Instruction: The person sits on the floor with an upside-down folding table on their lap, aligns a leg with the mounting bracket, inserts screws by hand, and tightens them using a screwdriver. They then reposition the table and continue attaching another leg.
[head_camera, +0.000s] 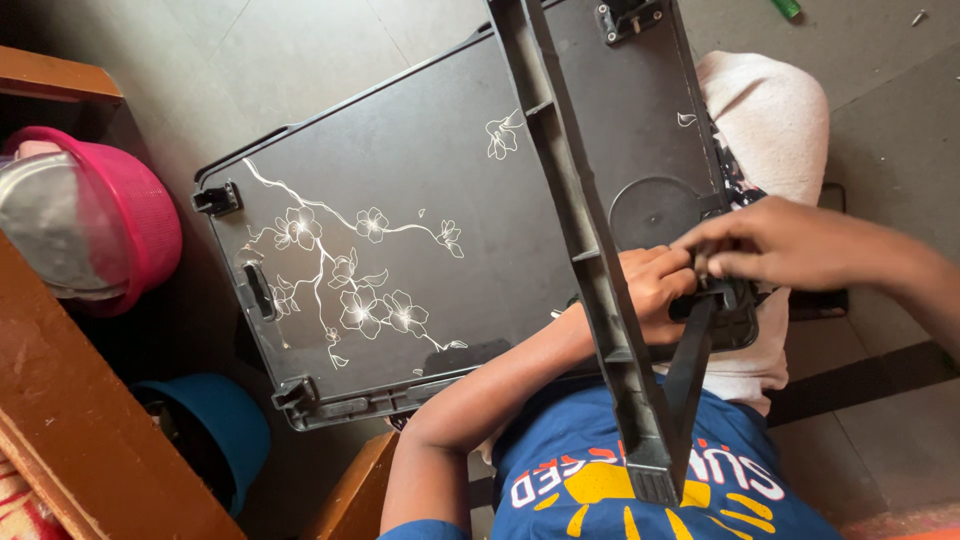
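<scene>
Fingers of your right hand (770, 245) pinch shut on the small black bracket (722, 298) at the near corner of the black flowered tray table (420, 200) across your lap. Your left hand (655, 290) curls closed just beside it, gripping the table's edge behind the ribbed black leg (590, 250).

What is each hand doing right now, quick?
Left hand: curled shut on the black strut at the tray table corner.
Right hand: fingers pinched on the same strut joint.
</scene>
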